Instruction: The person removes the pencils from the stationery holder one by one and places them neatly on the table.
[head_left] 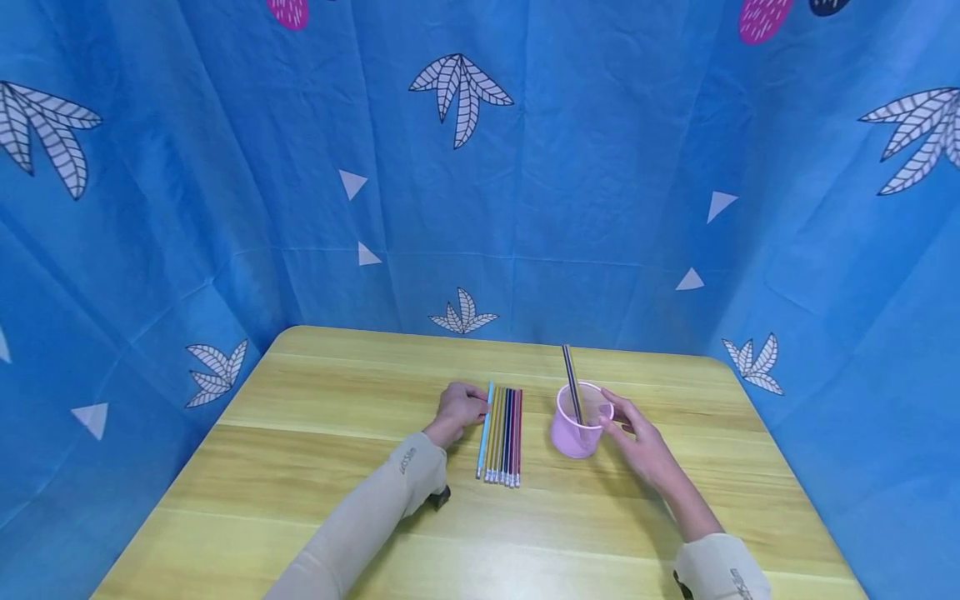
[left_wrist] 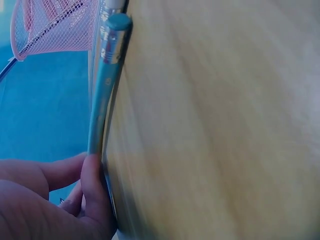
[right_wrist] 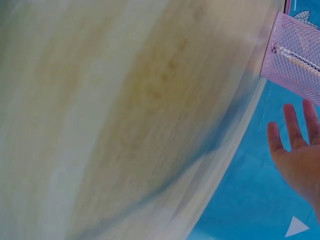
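Observation:
My left hand (head_left: pixel 459 408) pinches a light blue pencil (head_left: pixel 484 433) between thumb and finger. In the left wrist view, the pencil's blue eraser end (left_wrist: pixel 119 22) points away from the hand. Right beside it on the table lies a row of several pencils (head_left: pixel 504 437), yellow, dark blue and red, their erasers toward me. To the right stands a pink mesh pen cup (head_left: pixel 574 439) with a dark pencil and a yellow one (head_left: pixel 572 379) leaning in it. My right hand (head_left: pixel 641 446) is at the cup's right side, fingers loosely extended around its rim; the right wrist view shows relaxed fingers (right_wrist: pixel 292 127) near the mesh.
The cup and pencils are on a wood-grain table (head_left: pixel 315 400) with rounded far corners. A blue curtain (head_left: pixel 585 183) with leaf and triangle prints hangs behind the table and along both sides.

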